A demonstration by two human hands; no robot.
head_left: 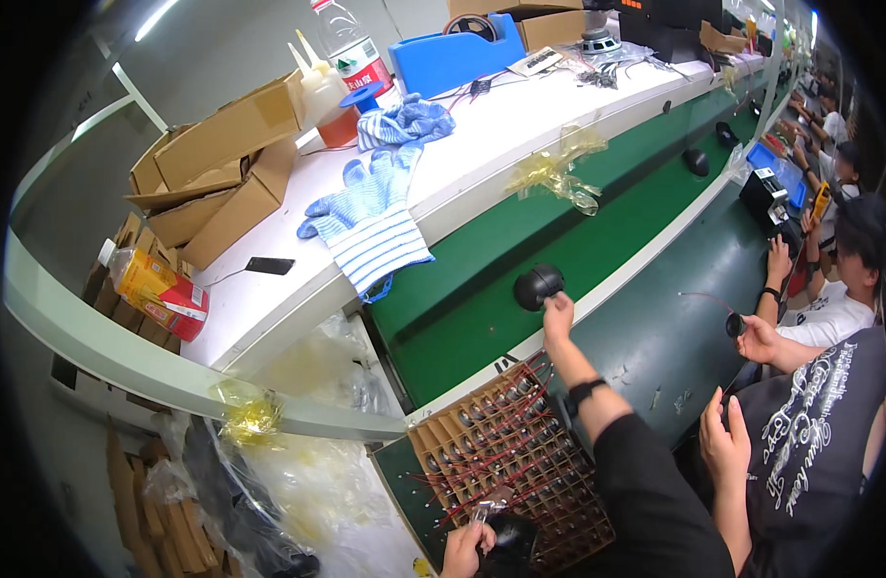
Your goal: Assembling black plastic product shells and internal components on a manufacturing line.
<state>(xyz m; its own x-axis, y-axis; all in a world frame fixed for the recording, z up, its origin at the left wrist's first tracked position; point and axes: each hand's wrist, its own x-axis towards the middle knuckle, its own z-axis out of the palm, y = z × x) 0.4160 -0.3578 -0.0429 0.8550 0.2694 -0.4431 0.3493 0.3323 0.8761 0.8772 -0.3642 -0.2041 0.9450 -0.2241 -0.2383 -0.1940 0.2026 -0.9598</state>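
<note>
My right hand point(559, 315), with a black band at its wrist, reaches onto the green conveyor belt. Its closed fingers grip the near side of a round black dome-shaped housing point(536, 286). Low in the view, my left hand point(467, 551) has its fingers pinched together beside a black piece point(512, 541) and a small shiny item; what exactly they hold is unclear. Both lie over a cardboard divider box point(429, 445) whose cells hold several small round metallic parts with red wires.
Further along the belt point(443, 352) sit more black domes point(695, 161). Striped gloves point(380, 226), a bottle point(351, 53) and a blue tape dispenser point(457, 46) occupy the white shelf. A co-worker's hand point(724, 443) is close on the right; another person's hand holds a round black part point(735, 325).
</note>
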